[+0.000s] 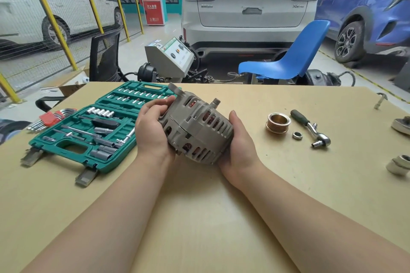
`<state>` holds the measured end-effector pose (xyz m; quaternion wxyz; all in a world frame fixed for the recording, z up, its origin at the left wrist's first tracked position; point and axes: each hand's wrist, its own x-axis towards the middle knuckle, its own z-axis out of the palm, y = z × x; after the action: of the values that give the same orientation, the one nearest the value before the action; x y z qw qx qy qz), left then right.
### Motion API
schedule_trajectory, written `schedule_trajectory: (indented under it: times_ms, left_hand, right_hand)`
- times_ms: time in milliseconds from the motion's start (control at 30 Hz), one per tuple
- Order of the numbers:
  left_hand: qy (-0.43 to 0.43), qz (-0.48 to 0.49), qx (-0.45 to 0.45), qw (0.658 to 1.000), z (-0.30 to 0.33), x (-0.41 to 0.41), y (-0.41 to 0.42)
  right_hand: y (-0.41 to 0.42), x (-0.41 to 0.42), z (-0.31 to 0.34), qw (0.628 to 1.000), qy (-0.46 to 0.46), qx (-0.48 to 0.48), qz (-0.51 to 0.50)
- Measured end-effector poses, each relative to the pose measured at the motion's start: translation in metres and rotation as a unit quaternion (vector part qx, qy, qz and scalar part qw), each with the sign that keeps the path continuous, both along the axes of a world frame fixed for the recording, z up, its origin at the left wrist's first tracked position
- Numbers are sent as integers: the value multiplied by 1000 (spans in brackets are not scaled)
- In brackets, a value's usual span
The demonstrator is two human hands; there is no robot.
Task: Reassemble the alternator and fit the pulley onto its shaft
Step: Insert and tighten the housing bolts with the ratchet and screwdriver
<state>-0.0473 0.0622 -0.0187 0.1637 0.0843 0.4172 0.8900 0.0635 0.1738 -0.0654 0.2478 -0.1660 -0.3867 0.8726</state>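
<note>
I am cradling the alternator point(195, 126) above the table point(199, 206) with my left hand point(153, 131) and right hand point(240, 146) curled around its sides, its threaded shaft point(215, 102) tilting up-right toward the pulley point(278, 122) lying nearer my right hand.

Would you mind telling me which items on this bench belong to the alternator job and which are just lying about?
Part of the job:
- alternator, held between left hand and right hand
- pulley
- nut
- ratchet

Lying about:
- green socket set, open
- hex keys
- metal parts at the right edge
- blue chair
</note>
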Motion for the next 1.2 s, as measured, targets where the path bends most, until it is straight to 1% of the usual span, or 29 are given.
schedule_trajectory:
  times_ms: [133,267,367,467,767,833,1000,1200]
  left_hand:
    - [-39,35,-33,998,-6,-2,-3]
    - [-33,52,-67,996,-7,-2,-8]
    - [-39,50,-62,996,-5,1,-6]
    - [-32,53,-78,995,-3,3,-6]
    - [-46,77,-74,993,2,11,-6]
    - [-50,94,-71,992,2,16,-5]
    - [-44,128,-76,988,2,27,-3]
    - [-27,121,-96,988,3,31,-2]
  right_hand:
    - [-2,1,3,999,-19,30,3]
    - [-7,0,5,998,-37,56,-7]
    - [-6,2,6,997,-41,63,-6]
    - [-7,3,5,996,-45,69,-16]
    - [-13,8,1,993,-49,59,-93]
    - [-16,10,0,990,-54,76,-102]
    - [-22,11,0,980,-53,150,-119]
    - [-13,7,-4,977,-78,164,-112]
